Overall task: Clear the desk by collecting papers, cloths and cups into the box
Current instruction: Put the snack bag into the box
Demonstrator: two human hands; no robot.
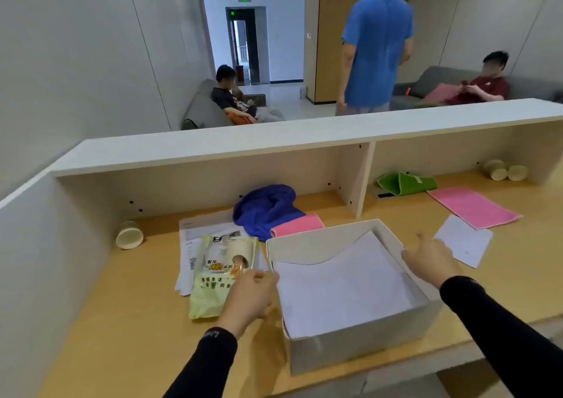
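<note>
A white box (359, 347) stands on the wooden desk (128, 321) and holds white paper (341, 291). My left hand (248, 298) hovers at the box's left rim, beside a yellow-green packet (219, 276) lying on printed sheets (195, 239); its fingers are loosely curled and seem to hold nothing. My right hand (431, 262) is over the box's right rim, fingers apart. A blue cloth (265, 209) and a pink cloth (297, 225) lie behind the box. A paper cup (129, 236) lies on its side at the left.
To the right lie a white sheet (463, 240), a pink cloth (473, 207), a green cloth (405, 183) and two tipped cups (505, 170). A shelf (274, 141) overhangs the desk's back, with a divider (362, 181). People sit and stand beyond it.
</note>
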